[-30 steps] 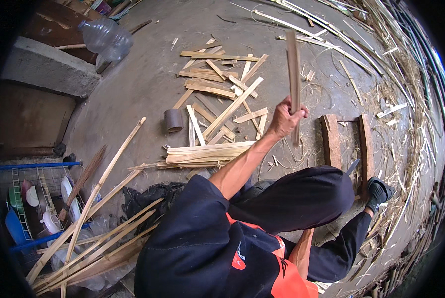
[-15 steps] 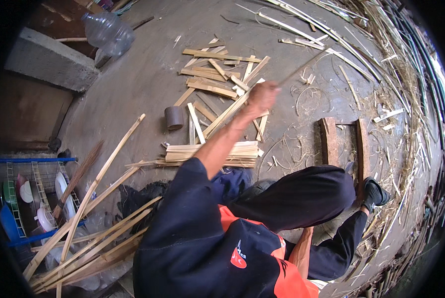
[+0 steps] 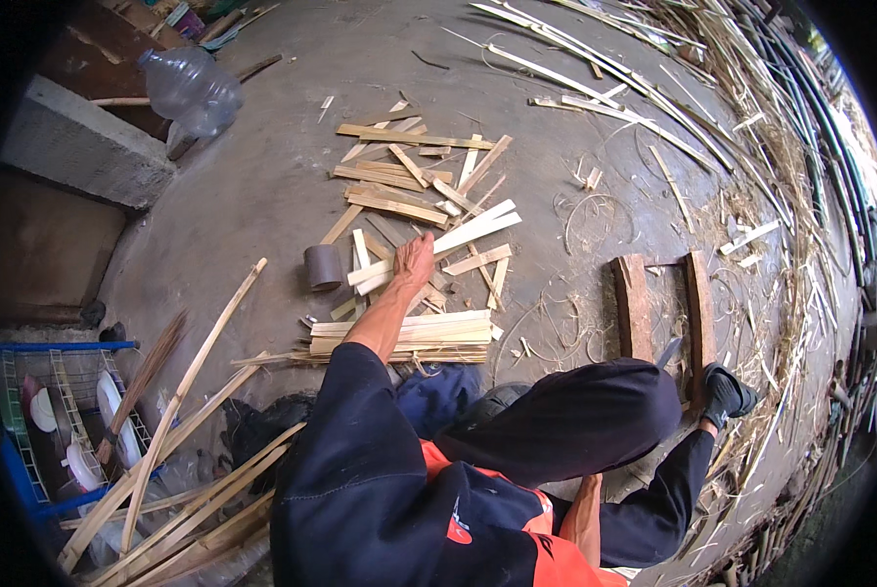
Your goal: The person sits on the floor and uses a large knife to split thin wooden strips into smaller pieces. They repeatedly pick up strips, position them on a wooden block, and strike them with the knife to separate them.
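Observation:
My left hand (image 3: 415, 260) reaches forward over a loose pile of short bamboo pieces (image 3: 394, 199). Its fingers are closed around a few pale, flat bamboo strips (image 3: 477, 227), which fan out slightly on the far right side of the hand. Nearer to me lies a neat stack of similar pale strips (image 3: 428, 331), just beyond a bunched dark blue cloth (image 3: 438, 396). My right forearm (image 3: 583, 519) drops behind my bent leg, so the right hand is hidden. A metal blade (image 3: 668, 352) shows between two wooden blocks beside my knee.
A brown cylinder (image 3: 323, 267) stands left of the pile. Long bamboo slats (image 3: 199, 382) lean at the lower left by a blue-framed rack (image 3: 62, 345). Upright wooden blocks (image 3: 634, 308) stand at the right. Long strips and shavings (image 3: 751, 235) litter the far right floor.
My left hand has drawn back toward me and to the left. A long thin strip it swung out is gone from it; it now grips pale flat strips above the pile.

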A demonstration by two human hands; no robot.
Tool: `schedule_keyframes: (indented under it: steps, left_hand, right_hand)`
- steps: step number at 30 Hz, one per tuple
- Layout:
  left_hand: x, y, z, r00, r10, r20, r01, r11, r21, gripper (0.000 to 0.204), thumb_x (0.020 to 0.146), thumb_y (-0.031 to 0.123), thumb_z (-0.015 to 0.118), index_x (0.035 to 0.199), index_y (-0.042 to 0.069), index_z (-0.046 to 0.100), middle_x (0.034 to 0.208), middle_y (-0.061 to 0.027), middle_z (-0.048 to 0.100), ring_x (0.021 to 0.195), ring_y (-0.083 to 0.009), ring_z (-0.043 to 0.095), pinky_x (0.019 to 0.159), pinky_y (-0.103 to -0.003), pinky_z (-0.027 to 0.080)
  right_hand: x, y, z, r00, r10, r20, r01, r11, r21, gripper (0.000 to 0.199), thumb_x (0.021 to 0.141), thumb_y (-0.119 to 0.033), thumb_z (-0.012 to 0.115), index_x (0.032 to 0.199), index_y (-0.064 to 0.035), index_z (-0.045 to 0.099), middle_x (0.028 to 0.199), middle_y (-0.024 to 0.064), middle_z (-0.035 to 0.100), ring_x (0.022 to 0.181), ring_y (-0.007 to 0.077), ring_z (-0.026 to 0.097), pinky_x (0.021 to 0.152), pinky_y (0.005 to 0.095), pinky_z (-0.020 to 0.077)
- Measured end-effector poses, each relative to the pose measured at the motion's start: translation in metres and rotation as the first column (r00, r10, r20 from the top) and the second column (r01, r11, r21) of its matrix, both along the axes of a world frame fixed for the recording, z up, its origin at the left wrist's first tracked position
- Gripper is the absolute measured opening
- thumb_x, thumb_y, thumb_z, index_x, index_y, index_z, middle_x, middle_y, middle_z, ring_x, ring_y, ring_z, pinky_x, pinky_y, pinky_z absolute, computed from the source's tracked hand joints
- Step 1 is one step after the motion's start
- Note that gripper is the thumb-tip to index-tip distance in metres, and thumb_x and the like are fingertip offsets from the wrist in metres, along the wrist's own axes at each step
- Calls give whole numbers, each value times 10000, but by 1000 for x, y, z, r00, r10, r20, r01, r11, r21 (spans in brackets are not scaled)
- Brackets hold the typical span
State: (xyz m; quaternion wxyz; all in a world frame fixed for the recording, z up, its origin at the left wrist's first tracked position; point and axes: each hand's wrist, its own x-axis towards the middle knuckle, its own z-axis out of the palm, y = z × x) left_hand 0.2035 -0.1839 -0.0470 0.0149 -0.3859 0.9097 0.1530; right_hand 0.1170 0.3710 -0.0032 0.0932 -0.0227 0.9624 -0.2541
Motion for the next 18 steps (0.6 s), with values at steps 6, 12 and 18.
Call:
schedule_keyframes:
  steps: [6, 12, 18]
  left_hand:
    - [-23, -4, 106, 710, 486, -511, -25, 742, 670, 368, 800, -4, 493, 1149, -12, 378, 813, -142, 602, 634, -230, 599, 615, -306, 511]
    - [-64, 37, 158, 344, 639, -688, 557, 451, 697, 199, 661, -83, 534, 803, 56, 521, 770, -76, 559, 745, -209, 587, 775, -365, 518]
    - [-166, 252, 118, 368, 890, -269, 555, 22, 832, 158, 583, -17, 620, 705, 55, 551, 685, -63, 566, 661, -181, 565, 631, -286, 471]
  right_hand:
    - [1, 7, 0, 999, 36, -14, -35, 999, 19, 563, 748, -105, 618, 1249, 12, 389, 1132, 210, 491, 1053, 350, 487, 891, 389, 385]
    - [-4, 0, 5, 997, 71, -14, -71, 997, -7, 564, 747, -107, 622, 1248, 10, 392, 1134, 207, 492, 1055, 346, 487, 893, 386, 384]
    - [-6, 0, 5, 994, 112, -6, -112, 994, -6, 565, 745, -109, 625, 1247, 9, 394, 1136, 203, 494, 1057, 342, 488, 895, 382, 384]
